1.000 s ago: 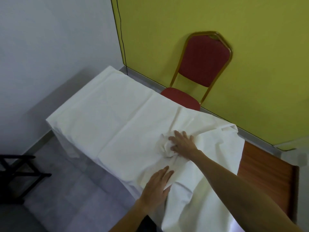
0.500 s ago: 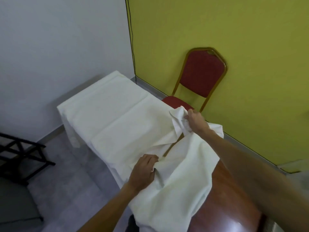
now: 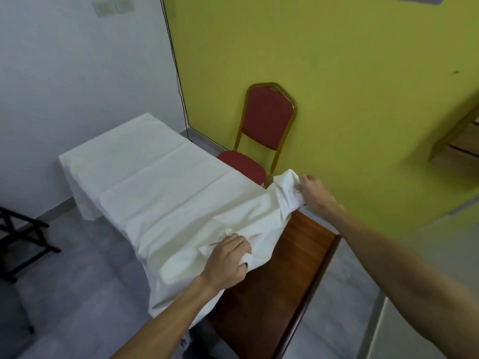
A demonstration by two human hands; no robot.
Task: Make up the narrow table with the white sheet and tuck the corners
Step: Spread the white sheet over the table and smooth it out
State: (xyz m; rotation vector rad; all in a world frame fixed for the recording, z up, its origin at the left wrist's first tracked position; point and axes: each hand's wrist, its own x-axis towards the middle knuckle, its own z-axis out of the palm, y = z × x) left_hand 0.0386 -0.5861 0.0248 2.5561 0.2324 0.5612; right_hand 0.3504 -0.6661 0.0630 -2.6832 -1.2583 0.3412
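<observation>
1. Two bunches of sheet (image 3: pixel 160 182) held: left hand (image 3: pixel 228 260) curled round a fold at the near edge, right hand (image 3: pixel 313 194) pinching a raised wad at the far right edge.
2. Lies spread over the left part of the table (image 3: pixel 293 255) and hangs down the left end and near side. Leaves bare wood on the right.
3. Looks light, thin and limp. Likely to follow any pull, crease easily, slide on the polished wood and billow if flicked. Not fragile.
4. Better taken at the hem corners than by mid-cloth wads, to draw it square over the right end. Cannot tell whether either hand has a true corner.
5. Hidden under cloth: both hands' fingertips, the table's left edge and legs, the hem's run. Cut off at the bottom of the view: the table's near right end.
6. Farther out: chair (image 3: pixel 267 123) against the far wall, seat partly behind the sheet. Dark rack (image 3: pixel 20 237) at the left, cropped.
</observation>
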